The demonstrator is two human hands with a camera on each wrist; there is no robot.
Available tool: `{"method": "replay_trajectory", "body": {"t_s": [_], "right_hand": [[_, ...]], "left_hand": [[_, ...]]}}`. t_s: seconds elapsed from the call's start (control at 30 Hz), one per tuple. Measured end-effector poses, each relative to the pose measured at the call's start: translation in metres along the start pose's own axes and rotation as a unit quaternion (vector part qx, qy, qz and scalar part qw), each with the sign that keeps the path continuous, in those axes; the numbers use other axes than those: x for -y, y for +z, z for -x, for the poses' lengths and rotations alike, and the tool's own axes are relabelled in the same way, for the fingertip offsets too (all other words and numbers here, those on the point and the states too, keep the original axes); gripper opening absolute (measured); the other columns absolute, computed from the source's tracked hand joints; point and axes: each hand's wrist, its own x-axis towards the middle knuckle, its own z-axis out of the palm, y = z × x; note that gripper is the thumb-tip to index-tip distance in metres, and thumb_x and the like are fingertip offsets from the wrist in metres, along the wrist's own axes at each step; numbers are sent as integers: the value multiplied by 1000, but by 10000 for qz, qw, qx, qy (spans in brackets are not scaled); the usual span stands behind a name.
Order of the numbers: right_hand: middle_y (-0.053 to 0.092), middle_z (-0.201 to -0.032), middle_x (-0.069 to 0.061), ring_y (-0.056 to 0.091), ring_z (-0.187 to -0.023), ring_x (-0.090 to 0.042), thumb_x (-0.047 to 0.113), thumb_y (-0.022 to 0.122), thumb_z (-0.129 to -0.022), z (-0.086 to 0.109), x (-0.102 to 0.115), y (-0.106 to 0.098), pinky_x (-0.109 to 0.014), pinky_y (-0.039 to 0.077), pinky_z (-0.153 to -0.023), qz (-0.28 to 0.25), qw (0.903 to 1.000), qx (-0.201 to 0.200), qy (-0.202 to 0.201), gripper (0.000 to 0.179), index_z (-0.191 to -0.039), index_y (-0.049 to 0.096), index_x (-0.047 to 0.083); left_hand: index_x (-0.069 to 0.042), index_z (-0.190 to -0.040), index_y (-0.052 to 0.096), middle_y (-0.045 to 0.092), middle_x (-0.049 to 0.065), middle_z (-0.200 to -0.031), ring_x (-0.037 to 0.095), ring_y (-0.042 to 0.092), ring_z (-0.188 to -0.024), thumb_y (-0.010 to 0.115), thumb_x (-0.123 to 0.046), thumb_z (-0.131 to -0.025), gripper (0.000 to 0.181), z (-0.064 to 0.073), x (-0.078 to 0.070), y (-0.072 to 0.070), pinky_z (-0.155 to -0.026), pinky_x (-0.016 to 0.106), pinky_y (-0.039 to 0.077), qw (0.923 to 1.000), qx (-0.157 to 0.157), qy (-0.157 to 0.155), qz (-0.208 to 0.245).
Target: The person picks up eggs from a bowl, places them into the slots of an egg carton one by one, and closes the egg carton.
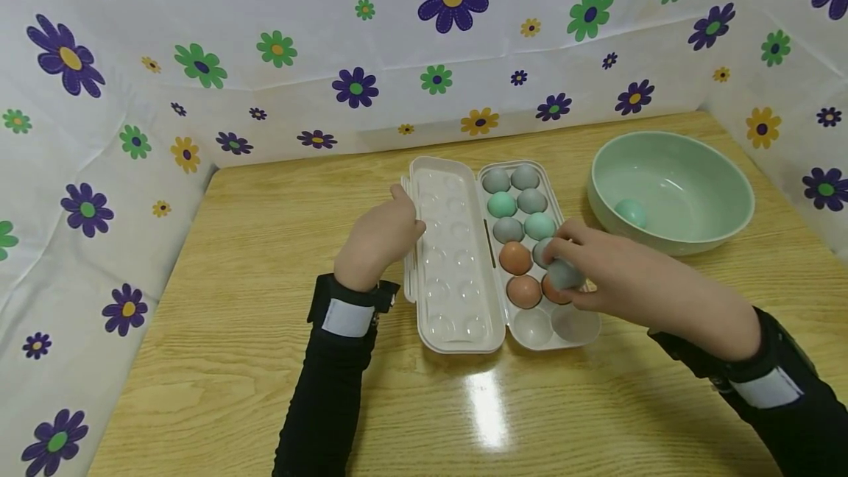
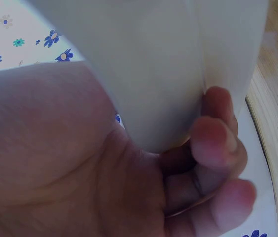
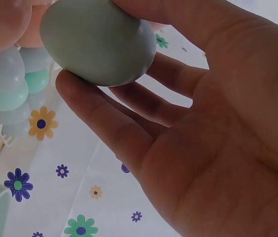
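An open white egg carton (image 1: pixel 445 359) lies on the table, its lid (image 1: pixel 445 241) folded out to the left. My left hand (image 1: pixel 379 241) holds the lid's left edge; in the left wrist view the curled fingers (image 2: pixel 213 148) lie against the white plastic. Over the right side of the carton, my right hand (image 1: pixel 616 263) pinches a grey-green egg (image 3: pixel 97 44) between thumb and fingers. Grey, mint and brown eggs (image 1: pixel 515 258) sit in the carton's cups. At the near end, two cups (image 1: pixel 532 327) hold no egg. My right fingers partly cover a brown egg (image 1: pixel 555 289).
A pale green bowl (image 1: pixel 702 190) stands to the right of the carton, with a mint egg (image 1: pixel 631 213) inside. The wooden table (image 1: pixel 265 300) is bordered at the back and sides by a flower-printed white cloth (image 1: pixel 397 50).
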Motion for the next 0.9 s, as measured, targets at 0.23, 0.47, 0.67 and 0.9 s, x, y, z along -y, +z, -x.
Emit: {"method": "replay_trajectory", "body": {"t_s": [0.23, 0.47, 0.67, 0.9], "right_hand": [[57, -104, -2, 56, -82, -10, 17, 78, -76, -1, 2, 3, -30, 54, -67, 76, 9999, -41, -76, 34, -107, 64, 15], [58, -102, -3, 56, -85, -11, 15, 79, -74, -3, 5, 7, -30, 55, -68, 191, 9994, -117, -247, 33, -104, 65, 11], [58, -103, -4, 55, -83, -11, 14, 80, -73, -4, 7, 10, -29, 54, -67, 174, 9993, -82, -308, 35, -105, 66, 9], [59, -103, -5, 55, -85, -12, 12, 79, -74, -4, 9, 13, -30, 54, -67, 129, 9987, -178, -463, 34, -105, 67, 7]], "left_hand": [[19, -148, 11, 47, 4, -58, 16, 48, -48, 46, -23, -101, 73, 0, -1, 0, -40, 22, 28, 10000, 1, 20, 13], [19, -148, 11, 47, 4, -58, 16, 48, -49, 46, -23, -100, 73, 1, 0, 0, -41, 23, 29, 10000, 6, 38, 7], [19, -148, 11, 48, 5, -59, 16, 50, -50, 47, -23, -100, 73, 0, 0, 0, -41, 23, 29, 10000, 31, 8, 16], [19, -148, 11, 50, 5, -60, 16, 51, -50, 47, -24, -100, 73, 0, 1, 0, -40, 23, 30, 10000, 17, 21, 7]]}}
